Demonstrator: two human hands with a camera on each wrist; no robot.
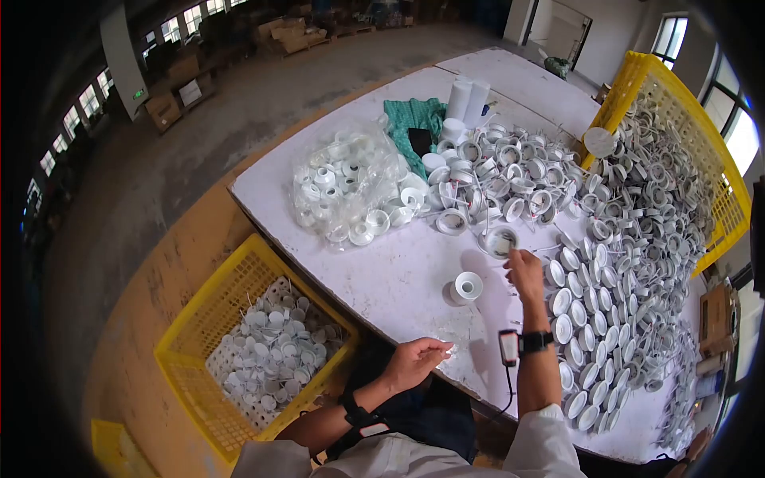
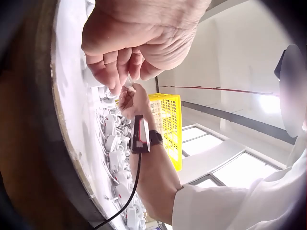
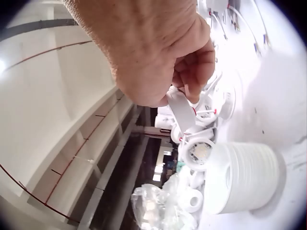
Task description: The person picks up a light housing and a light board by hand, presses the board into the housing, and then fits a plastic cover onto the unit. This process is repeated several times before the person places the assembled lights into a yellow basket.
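Observation:
My right hand [image 1: 523, 275] pinches a white ring-shaped lamp fitting [image 1: 500, 242] at its edge, over the table beside the loose fittings. In the right wrist view the thumb and fingertips grip its rim [image 3: 182, 114]. Nearer me, a white ribbed cup-shaped housing [image 1: 468, 287] stands on the table, its round opening facing up; the same housing [image 3: 249, 177] looms large in the right wrist view. At the table's front edge my left hand [image 1: 414, 362] has its fingers bent toward the thumb, with a small whitish piece [image 2: 128, 83] at the fingertips, its kind unclear.
Wired fittings [image 1: 510, 171] lie heaped behind, and many more [image 1: 590, 319] stand in rows at right, below a tipped yellow crate [image 1: 729, 151]. A clear bag [image 1: 319, 167] of housings lies at left. A yellow basket [image 1: 187, 374] with white discs stands below the table's left edge.

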